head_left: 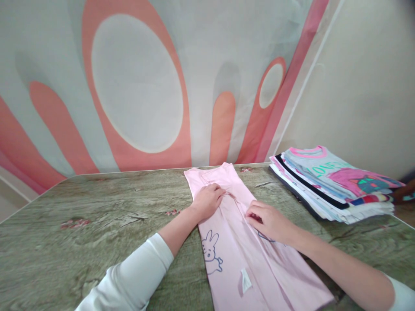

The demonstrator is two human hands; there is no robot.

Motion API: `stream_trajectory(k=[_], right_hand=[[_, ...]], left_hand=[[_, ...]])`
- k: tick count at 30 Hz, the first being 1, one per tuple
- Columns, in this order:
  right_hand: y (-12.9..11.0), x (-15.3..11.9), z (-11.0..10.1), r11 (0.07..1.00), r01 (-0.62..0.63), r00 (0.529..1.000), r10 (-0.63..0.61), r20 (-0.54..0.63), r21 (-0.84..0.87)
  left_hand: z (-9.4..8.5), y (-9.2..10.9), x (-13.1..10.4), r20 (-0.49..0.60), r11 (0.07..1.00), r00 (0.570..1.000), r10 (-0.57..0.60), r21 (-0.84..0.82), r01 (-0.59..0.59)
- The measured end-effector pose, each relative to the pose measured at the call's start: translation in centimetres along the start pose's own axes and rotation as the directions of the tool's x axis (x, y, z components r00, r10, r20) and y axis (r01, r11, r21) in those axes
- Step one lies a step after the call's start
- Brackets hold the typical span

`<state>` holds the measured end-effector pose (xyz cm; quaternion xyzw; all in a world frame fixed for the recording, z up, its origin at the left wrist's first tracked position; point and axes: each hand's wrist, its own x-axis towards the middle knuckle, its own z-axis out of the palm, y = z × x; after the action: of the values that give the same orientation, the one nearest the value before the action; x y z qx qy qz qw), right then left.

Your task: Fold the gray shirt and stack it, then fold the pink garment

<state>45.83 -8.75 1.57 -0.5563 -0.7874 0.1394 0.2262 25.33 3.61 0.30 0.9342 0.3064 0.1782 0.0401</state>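
Note:
A pale pink shirt (233, 246) lies lengthwise on the table, its sides turned in to make a long narrow strip. A line-drawn rabbit shows on its left part, and a small white label (245, 280) lies near the front. My left hand (209, 201) rests on the upper part of the shirt, palm down, fingers stretched toward the middle crease. At the shirt's right edge my right hand (266, 220) is closed in a pinch on the fabric, thumb and forefinger together. Part of a dark print is hidden under the right hand.
A pile of folded clothes (324, 185) stands at the right of the table, a grey shirt with a pink collar on top. The wood-patterned table (113, 233) ends at a wall with a coral and grey pattern (136, 82).

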Motion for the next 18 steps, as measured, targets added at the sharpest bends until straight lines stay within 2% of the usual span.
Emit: stream_trajectory(k=[4,7,12,15,18], right_hand=[[-0.4,-0.1,0.6,0.992,-0.121,0.992,0.122,-0.020,0.017],[-0.3,0.2,1.3,0.981,-0.196,0.979,0.195,-0.051,0.001],[-0.5,0.6,1.8,0.965,-0.261,0.963,0.259,-0.070,-0.028],[-0.4,0.6,1.7,0.961,-0.274,0.961,0.271,-0.060,-0.036],[-0.2,0.6,1.7,0.960,-0.280,0.960,0.279,-0.036,-0.024]], left_hand=[[-0.5,0.4,0.1,-0.006,0.999,0.999,0.033,0.007,-0.033],[-1.1,0.9,1.0,-0.012,0.993,0.993,0.115,0.023,-0.115],[-1.2,1.8,3.7,0.089,0.966,0.970,0.228,0.105,-0.236],[-0.8,2.0,4.6,0.136,0.957,0.963,0.235,0.144,-0.253],[-0.4,1.9,4.7,0.128,0.957,0.969,0.210,0.174,-0.231]])
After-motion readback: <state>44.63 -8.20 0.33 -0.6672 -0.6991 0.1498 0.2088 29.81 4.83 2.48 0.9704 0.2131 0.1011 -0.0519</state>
